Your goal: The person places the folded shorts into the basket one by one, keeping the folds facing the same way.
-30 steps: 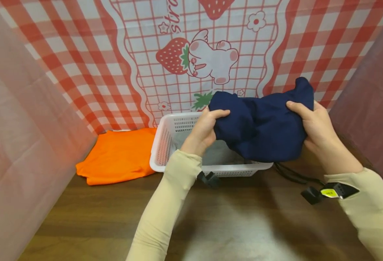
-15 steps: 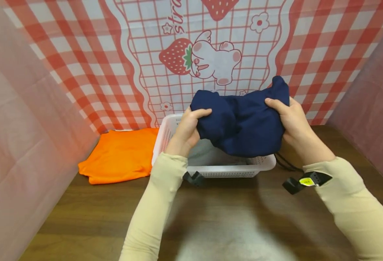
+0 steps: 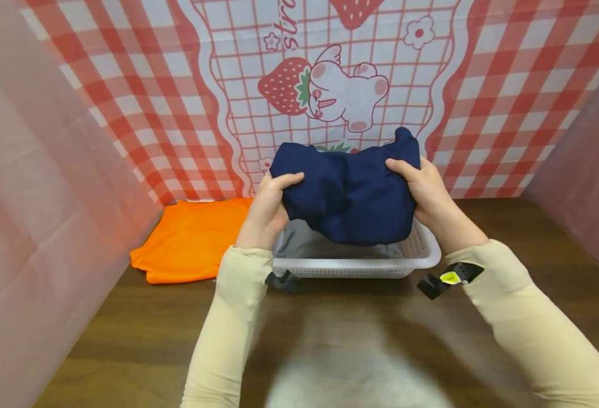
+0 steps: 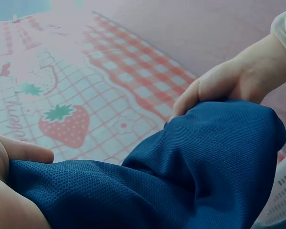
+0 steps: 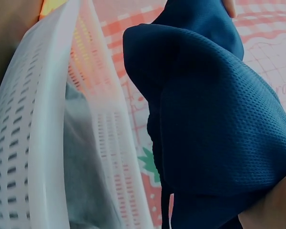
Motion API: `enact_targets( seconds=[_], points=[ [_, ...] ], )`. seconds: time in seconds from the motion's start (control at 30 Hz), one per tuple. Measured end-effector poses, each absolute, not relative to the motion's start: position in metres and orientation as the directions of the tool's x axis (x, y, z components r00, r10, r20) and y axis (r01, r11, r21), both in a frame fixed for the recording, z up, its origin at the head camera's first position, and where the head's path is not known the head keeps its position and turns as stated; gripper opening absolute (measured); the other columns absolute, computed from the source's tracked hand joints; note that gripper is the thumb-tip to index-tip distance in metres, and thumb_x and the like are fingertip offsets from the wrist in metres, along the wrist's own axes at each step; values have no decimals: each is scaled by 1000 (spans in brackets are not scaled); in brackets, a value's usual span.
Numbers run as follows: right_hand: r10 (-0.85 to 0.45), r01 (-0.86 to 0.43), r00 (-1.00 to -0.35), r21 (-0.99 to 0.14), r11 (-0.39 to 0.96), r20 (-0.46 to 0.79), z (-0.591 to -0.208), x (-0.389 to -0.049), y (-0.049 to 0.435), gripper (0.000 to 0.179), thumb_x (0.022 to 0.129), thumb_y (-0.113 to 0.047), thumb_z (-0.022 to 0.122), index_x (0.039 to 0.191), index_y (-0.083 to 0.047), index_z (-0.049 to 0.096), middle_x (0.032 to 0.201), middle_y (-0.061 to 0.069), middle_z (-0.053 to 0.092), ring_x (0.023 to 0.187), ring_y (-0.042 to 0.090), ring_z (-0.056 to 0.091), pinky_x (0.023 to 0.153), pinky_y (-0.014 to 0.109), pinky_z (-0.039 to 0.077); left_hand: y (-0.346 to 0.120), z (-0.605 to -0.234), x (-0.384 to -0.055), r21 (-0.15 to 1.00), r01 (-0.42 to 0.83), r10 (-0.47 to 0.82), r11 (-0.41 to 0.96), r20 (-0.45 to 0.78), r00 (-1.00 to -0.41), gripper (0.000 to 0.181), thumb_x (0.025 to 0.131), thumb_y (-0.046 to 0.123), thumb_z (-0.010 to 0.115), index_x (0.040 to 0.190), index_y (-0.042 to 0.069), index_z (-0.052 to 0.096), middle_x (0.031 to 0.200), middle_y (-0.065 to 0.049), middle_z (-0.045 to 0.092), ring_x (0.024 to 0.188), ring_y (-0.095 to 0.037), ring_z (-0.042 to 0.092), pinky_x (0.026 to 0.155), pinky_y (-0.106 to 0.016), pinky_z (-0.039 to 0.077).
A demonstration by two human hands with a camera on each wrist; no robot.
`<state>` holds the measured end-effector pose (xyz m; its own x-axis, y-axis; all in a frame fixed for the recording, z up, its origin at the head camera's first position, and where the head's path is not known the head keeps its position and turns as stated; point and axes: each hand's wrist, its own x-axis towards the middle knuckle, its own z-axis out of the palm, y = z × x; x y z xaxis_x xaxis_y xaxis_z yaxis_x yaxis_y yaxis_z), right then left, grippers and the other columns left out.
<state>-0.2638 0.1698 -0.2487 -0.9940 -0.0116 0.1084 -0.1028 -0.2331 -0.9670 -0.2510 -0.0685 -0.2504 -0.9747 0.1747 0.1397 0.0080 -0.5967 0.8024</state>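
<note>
Left hand point(image 3: 266, 212) and right hand point(image 3: 434, 195) are holding opposite ends of the navy cloth point(image 3: 365, 209), with the fingers of both pinching the fabric. The cloth is hanging bunched above the white basket point(image 3: 350, 264). Status, by judgement: work is standing partway. The orange cloth point(image 3: 192, 243) is lying flat on the tabletop point(image 3: 355, 345), apparently finished; the navy cloth is awaiting straightening and release; the gray cloth point(image 3: 306, 241) is remaining inside the basket.

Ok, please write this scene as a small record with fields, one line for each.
Held item: navy cloth, bunched, off the table
Left hand: grips the cloth's left end
Right hand: grips its right end
White basket: perforated, on the table, grey cloth inside
Orange cloth: lying flat, left of the basket
Backdrop: red-and-white checked, with strawberry prints
</note>
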Motion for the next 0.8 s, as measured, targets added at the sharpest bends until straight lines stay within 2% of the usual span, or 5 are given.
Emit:
enact_targets(
  seconds=[0.2, 0.43, 0.57, 0.8],
  points=[
    [-72, -71, -993, -973, -219, 88, -256, -271, 154, 27, 84, -20, 64, 106, -10, 51, 82, -6, 64, 73, 6, 62, 65, 19, 51, -87, -251, -247, 795, 61, 147, -603, 186, -972, 20, 88, -5, 45, 102, 8, 52, 93, -4, 57, 79, -17, 56, 71, -26, 49],
    [-74, -49, -996, -995, -85, 56, -266, -281, 129, 37, 85, -25, 62, 115, -9, 49, 89, -7, 61, 79, 5, 60, 70, 19, 48, -105, -249, -242, 793, 102, 108, -600, 207, -972, 27, 88, -5, 44, 111, 9, 48, 103, -5, 54, 86, -19, 55, 76, -27, 49],
    [-73, -35, -997, -998, -43, 38, -271, -284, 115, 41, 84, -26, 62, 118, -9, 48, 91, -6, 60, 79, 6, 59, 71, 20, 47, -112, -248, -241, 784, 117, 92, -609, 217, -972, 25, 88, -6, 44, 108, 8, 48, 100, -6, 55, 84, -19, 57, 73, -28, 49],
    [-113, -11, -993, -995, -96, 22, -277, -289, 93, 40, 84, -24, 61, 119, -8, 48, 94, -5, 59, 80, 6, 59, 73, 20, 47, -123, -248, -238, 786, 142, 60, -601, 221, -973, 24, 89, -6, 44, 109, 7, 46, 101, -7, 53, 85, -20, 56, 75, -27, 50]
  ],
)
